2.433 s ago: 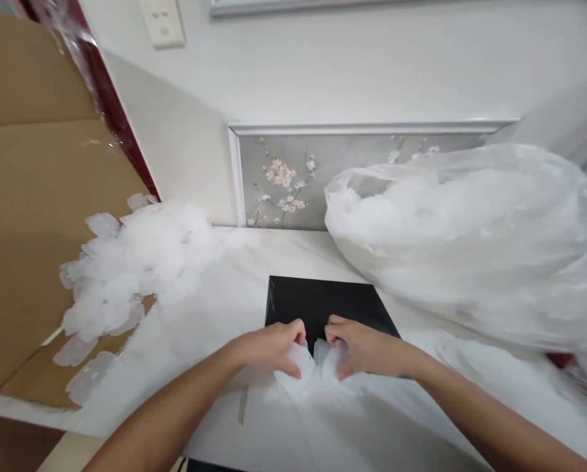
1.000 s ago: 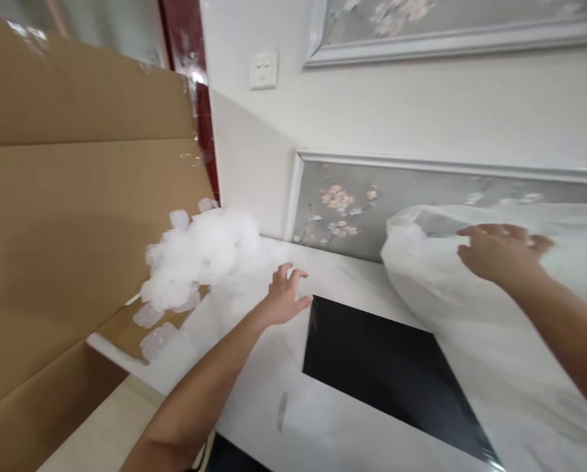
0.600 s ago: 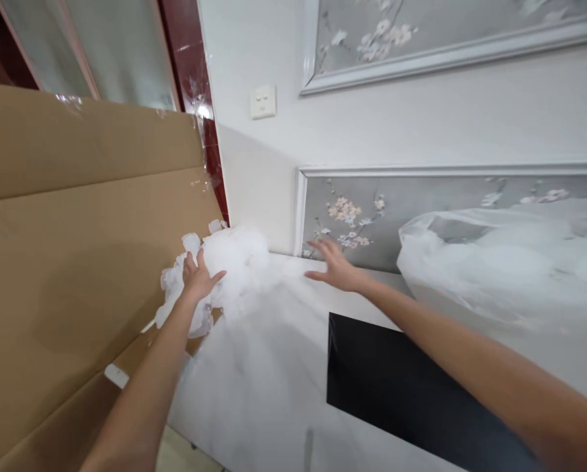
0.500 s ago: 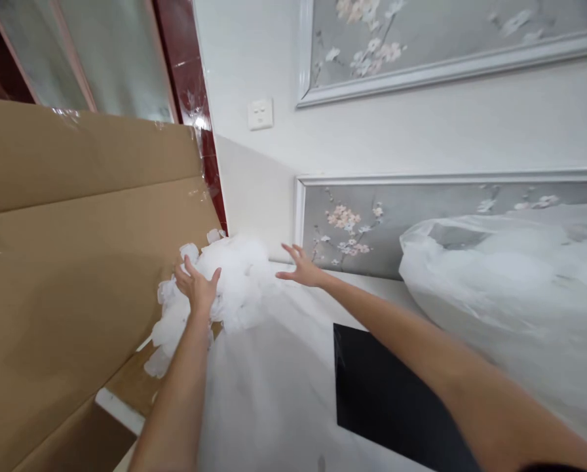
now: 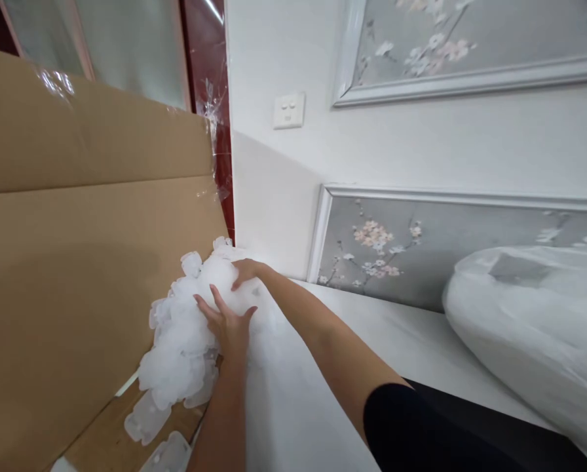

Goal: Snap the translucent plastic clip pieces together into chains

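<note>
A heap of thin, frosted white plastic pieces lies against the cardboard and spreads onto the white tabletop. My left hand rests on the near right side of this heap, its fingers spread wide. Just beyond it, my right hand touches the far right side, thumb and fingers apart and slightly bent, with some fingertips hidden against the pieces. Neither hand is closed around a piece.
Tall cardboard stands along the left. A large clear plastic bag with white contents bulges at the right. Under my right sleeve is a flat black panel. Behind is a white wall with a socket and framed floral panels.
My right hand has moved left onto the heap, and my left hand has shifted right across it. The heap now reaches further down and left along the cardboard. The view has shifted too.
</note>
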A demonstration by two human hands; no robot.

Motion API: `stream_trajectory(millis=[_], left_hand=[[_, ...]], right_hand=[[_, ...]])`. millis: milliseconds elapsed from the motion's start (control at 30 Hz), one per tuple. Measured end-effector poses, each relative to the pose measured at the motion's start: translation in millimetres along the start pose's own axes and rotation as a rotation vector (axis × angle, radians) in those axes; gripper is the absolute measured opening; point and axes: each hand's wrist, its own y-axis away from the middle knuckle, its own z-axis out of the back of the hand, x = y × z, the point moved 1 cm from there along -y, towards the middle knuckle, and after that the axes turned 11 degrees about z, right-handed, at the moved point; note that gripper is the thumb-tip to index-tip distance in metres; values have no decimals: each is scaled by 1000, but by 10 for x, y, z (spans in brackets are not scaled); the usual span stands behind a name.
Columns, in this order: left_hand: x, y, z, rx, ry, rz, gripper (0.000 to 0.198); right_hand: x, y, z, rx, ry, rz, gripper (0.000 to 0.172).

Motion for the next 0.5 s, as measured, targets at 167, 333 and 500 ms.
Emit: stream_trajectory(millis=[167,333,500], left_hand=[[-135,-87,186,110,-162,127,111],[-438,10,537,299,-418,-19,80],[-848,626,760,494,-488,-319,74]], right_hand=[[457,406,-185,-8,149,93,47],[673,1091,-75,42,215,77,41],[547,2030,150,167,239,-33,42]])
